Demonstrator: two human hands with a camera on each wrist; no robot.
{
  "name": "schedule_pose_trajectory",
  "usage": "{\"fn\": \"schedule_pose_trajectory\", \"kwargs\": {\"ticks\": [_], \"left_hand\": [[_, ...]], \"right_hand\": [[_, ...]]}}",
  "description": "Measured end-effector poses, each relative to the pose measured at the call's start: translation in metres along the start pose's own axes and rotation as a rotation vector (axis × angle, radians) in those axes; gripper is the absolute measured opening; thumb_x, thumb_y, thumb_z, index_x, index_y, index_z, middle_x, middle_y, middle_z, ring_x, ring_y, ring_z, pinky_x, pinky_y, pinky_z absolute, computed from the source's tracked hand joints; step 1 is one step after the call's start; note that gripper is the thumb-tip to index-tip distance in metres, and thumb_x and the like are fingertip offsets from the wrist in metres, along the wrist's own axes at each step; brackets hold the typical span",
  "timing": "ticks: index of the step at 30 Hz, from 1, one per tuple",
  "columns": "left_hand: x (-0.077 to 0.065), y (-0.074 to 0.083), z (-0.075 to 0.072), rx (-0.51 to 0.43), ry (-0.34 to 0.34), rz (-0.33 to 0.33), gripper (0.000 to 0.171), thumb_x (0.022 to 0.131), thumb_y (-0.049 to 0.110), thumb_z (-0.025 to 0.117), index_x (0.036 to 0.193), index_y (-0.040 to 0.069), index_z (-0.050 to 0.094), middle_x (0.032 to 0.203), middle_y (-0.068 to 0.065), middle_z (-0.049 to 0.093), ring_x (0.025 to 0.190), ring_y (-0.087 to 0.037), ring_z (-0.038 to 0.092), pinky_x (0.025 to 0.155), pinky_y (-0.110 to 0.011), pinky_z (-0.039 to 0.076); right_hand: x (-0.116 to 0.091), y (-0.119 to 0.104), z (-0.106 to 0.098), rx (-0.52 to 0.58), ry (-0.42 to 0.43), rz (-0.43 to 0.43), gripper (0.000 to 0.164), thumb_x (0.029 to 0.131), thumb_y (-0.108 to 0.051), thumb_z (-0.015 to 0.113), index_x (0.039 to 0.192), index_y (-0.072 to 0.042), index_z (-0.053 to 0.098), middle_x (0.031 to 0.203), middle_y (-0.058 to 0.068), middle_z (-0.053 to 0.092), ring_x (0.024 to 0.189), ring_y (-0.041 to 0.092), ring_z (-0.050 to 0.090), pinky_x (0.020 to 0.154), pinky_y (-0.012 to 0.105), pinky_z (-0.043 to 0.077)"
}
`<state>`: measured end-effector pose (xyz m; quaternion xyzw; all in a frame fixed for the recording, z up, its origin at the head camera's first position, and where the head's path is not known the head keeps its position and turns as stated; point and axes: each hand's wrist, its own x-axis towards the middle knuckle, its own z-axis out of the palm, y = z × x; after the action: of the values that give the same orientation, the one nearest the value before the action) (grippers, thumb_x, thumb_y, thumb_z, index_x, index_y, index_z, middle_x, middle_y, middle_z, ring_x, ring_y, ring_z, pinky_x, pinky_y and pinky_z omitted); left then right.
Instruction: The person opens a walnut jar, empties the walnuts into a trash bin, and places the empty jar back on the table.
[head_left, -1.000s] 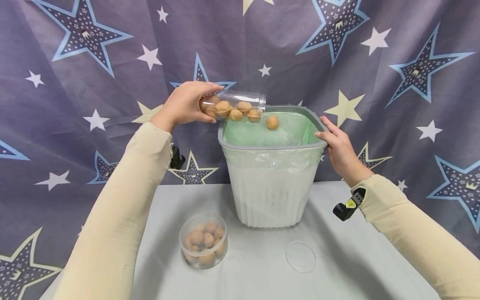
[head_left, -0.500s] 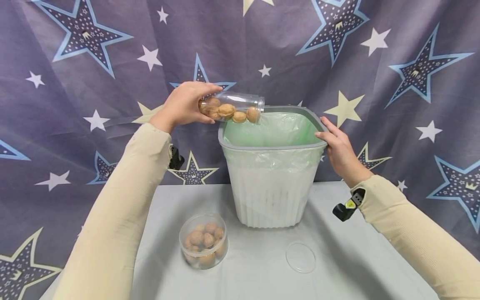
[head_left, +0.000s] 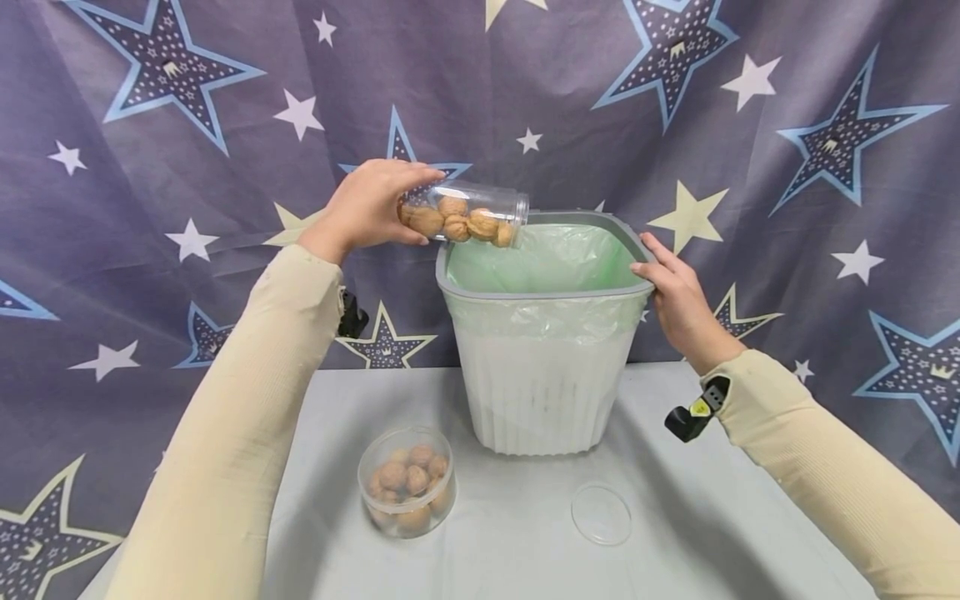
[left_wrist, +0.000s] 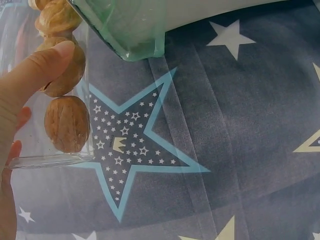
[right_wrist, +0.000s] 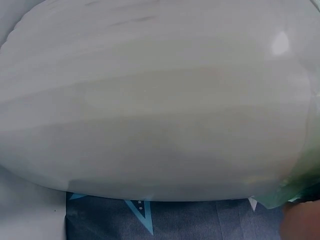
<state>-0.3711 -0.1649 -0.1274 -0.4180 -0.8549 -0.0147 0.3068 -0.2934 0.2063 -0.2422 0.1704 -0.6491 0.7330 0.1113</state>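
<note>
My left hand (head_left: 375, 204) grips a clear plastic jar (head_left: 487, 198) by its base end, tipped nearly level with its mouth over the left rim of the trash can. Several walnuts (head_left: 482, 223) lie along its lower side, one right at the mouth. In the left wrist view the thumb presses the jar wall beside a walnut (left_wrist: 67, 124). The white trash can (head_left: 543, 383) has a grey rim and a green bag (head_left: 540, 258) lining it. My right hand (head_left: 678, 304) holds the rim's right side, thumb and fingers about it. The can's bottom inside is hidden.
A round clear tub (head_left: 408, 512) with several walnuts stands on the grey-white table (head_left: 517, 550), front left of the can. A thin clear disc-shaped lid (head_left: 602, 514) lies front right. A star-patterned curtain (head_left: 570, 100) hangs close behind.
A walnut that was dropping from the jar's mouth one second ago is out of sight. The walnuts inside have shifted toward the mouth. Both hands stay nearly in place.
</note>
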Motion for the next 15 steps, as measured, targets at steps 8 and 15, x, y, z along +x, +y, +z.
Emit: {"fn": "schedule_pose_trajectory", "kwargs": {"ticks": [8, 15], "left_hand": [[-0.0014, -0.0002, -0.002, 0.025, 0.001, -0.006, 0.079, 0.059, 0.022, 0.089, 0.13, 0.009, 0.056, 0.129, -0.013, 0.058, 0.117, -0.032, 0.053, 0.1, -0.047, 0.037], [0.0, 0.0003, -0.0036, 0.066, 0.015, 0.005, 0.078, 0.058, 0.02, 0.088, 0.128, 0.009, 0.057, 0.126, -0.013, 0.06, 0.114, -0.032, 0.054, 0.098, -0.048, 0.037]], "right_hand": [[0.0, 0.0, 0.0002, -0.002, -0.004, 0.005, 0.07, 0.091, -0.01, 0.045, 0.15, -0.002, 0.009, 0.159, 0.005, 0.004, 0.144, 0.016, 0.007, 0.115, 0.025, 0.01], [-0.0002, 0.0004, -0.0002, -0.003, -0.001, 0.008, 0.07, 0.091, -0.011, 0.045, 0.151, -0.004, 0.01, 0.159, 0.004, 0.004, 0.144, 0.015, 0.007, 0.115, 0.026, 0.009]]}}
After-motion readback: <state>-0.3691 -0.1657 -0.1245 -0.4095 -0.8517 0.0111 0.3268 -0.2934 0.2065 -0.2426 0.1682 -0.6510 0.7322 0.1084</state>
